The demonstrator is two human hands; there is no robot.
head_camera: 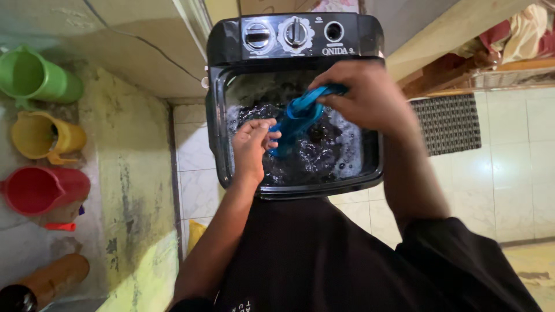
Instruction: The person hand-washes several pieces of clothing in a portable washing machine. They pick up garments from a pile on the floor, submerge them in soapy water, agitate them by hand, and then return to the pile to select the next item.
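Observation:
A black top-loading washing machine (295,188) stands open in front of me, its tub full of dark, foamy water. Over the tub I hold a wet blue cloth (298,118), twisted into a rope. My right hand (367,98) grips its upper end, above the tub's right half. My left hand (252,144) pinches the lower end, close to the tub's left rim. The lower tip of the cloth hangs just above the water. Two dials and a round socket sit on the control panel (295,34) at the far side.
On a ledge at the left stand a green jug (34,78), a yellow jug (46,138), a red jug (43,190) and a brown bottle (49,277). A dark grid mat (448,124) lies on the white tiled floor to the right. Cloths lie on a wooden shelf (509,40).

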